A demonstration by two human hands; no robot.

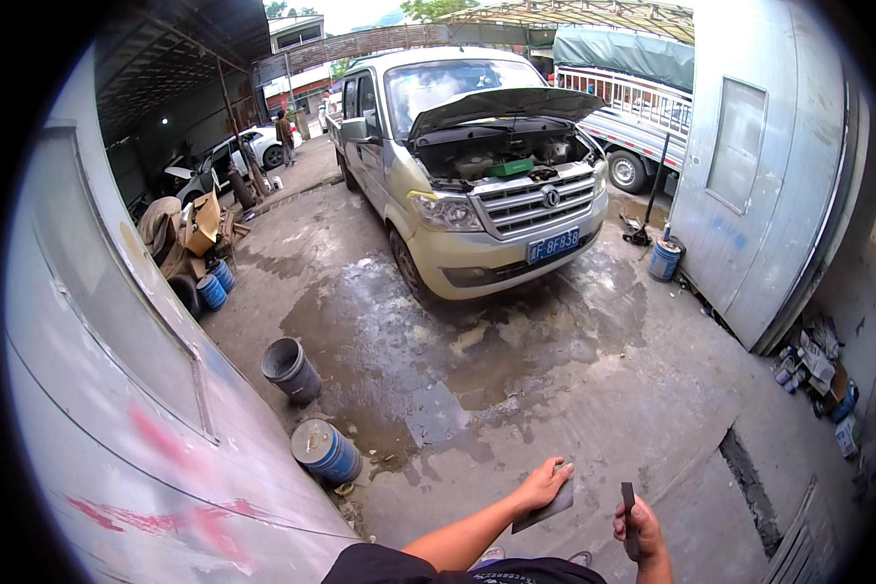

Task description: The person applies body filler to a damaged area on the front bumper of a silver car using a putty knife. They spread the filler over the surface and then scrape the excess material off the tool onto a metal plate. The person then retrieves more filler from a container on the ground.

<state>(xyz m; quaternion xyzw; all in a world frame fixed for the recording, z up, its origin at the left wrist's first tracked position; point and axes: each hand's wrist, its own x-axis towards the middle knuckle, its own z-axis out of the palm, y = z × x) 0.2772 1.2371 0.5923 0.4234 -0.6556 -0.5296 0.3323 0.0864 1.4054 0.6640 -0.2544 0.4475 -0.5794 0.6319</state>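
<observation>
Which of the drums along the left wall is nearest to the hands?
The blue drum with the pale rusty lid, lowest in the view. The dark grey bucket and the other blue drums stand farther up the wall.

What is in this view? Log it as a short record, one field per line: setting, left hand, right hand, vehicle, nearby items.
setting: wet concrete yard between two grey metal door panels
left hand: left hand holds a flat grey piece, fingers closed on its upper edge
right hand: right hand grips a slim dark tool, held upright
vehicle: pale van ahead, hood raised, engine bay showing
nearby items: grey bucket, blue drum by the left panel, blue pail by the right panel
</observation>
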